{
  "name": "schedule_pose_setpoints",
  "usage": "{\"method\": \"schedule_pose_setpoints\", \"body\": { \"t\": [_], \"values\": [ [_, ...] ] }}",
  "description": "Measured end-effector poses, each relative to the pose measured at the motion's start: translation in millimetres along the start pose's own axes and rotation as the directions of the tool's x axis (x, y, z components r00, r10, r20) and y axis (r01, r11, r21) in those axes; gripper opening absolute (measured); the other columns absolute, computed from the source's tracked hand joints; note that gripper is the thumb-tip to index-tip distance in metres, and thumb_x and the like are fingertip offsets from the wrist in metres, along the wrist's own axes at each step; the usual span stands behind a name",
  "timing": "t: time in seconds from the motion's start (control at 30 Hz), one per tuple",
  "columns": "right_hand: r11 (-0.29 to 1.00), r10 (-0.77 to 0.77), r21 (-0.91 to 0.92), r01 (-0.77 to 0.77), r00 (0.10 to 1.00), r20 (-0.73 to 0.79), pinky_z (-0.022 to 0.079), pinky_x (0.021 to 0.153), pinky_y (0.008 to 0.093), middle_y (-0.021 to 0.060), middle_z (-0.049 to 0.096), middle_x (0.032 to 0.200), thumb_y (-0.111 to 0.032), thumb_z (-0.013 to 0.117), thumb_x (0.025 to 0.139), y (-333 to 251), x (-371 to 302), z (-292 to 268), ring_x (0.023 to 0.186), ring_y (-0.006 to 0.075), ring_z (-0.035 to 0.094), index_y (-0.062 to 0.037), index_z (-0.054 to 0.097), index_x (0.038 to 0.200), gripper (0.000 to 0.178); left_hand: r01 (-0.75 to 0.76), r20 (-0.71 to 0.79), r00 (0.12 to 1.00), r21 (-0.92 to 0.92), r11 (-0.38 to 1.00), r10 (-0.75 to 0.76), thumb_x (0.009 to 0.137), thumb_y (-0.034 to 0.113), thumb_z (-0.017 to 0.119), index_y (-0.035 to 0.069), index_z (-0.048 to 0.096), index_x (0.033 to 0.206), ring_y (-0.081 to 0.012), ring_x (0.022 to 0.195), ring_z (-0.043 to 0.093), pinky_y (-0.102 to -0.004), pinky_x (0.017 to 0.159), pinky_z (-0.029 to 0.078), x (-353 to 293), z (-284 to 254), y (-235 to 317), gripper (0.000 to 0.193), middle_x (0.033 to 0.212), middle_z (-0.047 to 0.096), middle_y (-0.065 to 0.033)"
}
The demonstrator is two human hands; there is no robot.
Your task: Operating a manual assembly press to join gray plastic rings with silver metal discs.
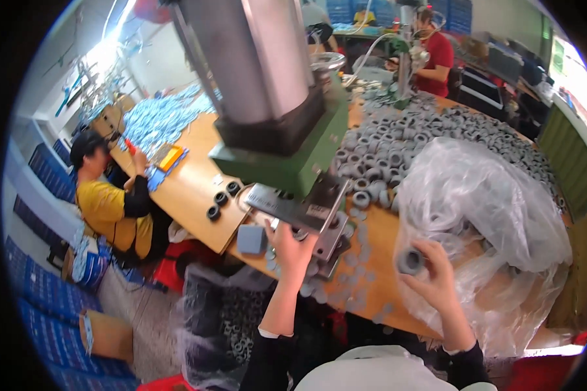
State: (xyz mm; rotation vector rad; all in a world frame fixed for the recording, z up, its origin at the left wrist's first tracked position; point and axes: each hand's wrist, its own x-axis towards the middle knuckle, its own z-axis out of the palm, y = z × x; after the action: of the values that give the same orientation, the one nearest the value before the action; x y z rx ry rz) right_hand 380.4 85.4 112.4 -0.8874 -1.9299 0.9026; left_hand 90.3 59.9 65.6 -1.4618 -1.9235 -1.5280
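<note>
My right hand (437, 277) pinches a short grey ring-shaped part (411, 261) between thumb and fingers, beside a clear plastic bag (486, 202). My left hand (292, 251) reaches in at the press, right below its metal plate (293, 207). Its thumb stands apart from the other fingers, whose tips the plate partly hides. Whether they touch a part there, I cannot tell. Above the plate rise the press's green block (287, 156) and grey cylinder (261, 58). A blue-grey block (251, 239) lies just left of my left hand.
Many grey rings (385, 156) are heaped behind the bag. Several black rings (222, 201) stand left of the press, and flat grey discs (352, 274) are scattered near it. A plastic-lined container (231, 319) of parts sits below the table edge. Co-workers sit at left (114, 202) and far right (435, 62).
</note>
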Motion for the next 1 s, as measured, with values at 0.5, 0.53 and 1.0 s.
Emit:
{"method": "schedule_pose_setpoints", "body": {
  "t": [0.5, 0.53, 1.0],
  "values": [
    [0.983, -0.144, 0.125, 0.133, 0.986, 0.083, 0.051, 0.068, 0.0397, 0.0197, 0.063, 0.085, -0.012, 0.075, 0.066, -43.8, 78.4, 171.0, 0.080, 0.0363, 0.062, 0.0035, 0.060, 0.093, 0.034, 0.641, -0.330, 0.763, 0.495, 0.587, -0.556, 0.072, 0.031, 0.074, -0.005, 0.042, 0.126, -0.0372, 0.121, 0.041, -0.0433, 0.103, 0.031, -210.1, -210.3, -192.8, 0.073, 0.128, 0.044, -0.0241],
    [0.985, -0.134, 0.117, 0.125, 0.988, 0.076, 0.051, 0.068, 0.0397, 0.0197, 0.063, 0.085, -0.012, 0.075, 0.066, -43.1, 80.7, 169.6, 0.080, 0.0363, 0.062, 0.0035, 0.060, 0.093, 0.034, 0.525, -0.240, 0.850, 0.463, 0.714, -0.469, 0.073, 0.027, 0.073, -0.005, 0.045, 0.123, -0.0371, 0.121, 0.041, -0.0433, 0.103, 0.031, -193.9, -194.1, -194.6, 0.066, 0.127, 0.045, -0.0238],
    [0.902, 0.322, -0.106, -0.418, 0.816, -0.480, 0.048, 0.074, 0.0372, 0.0149, 0.066, 0.089, -0.010, 0.062, 0.080, 88.8, -16.9, -37.5, 0.085, 0.0302, 0.063, -0.0004, 0.064, 0.088, 0.013, -0.127, 0.405, 0.899, 0.606, 0.786, -0.168, 0.087, 0.019, 0.052, 0.000, 0.054, 0.117, -0.0285, 0.127, 0.040, -0.0494, 0.096, 0.032, -52.2, -64.2, -192.1, 0.035, 0.127, 0.052, -0.0139]
  ]
}}
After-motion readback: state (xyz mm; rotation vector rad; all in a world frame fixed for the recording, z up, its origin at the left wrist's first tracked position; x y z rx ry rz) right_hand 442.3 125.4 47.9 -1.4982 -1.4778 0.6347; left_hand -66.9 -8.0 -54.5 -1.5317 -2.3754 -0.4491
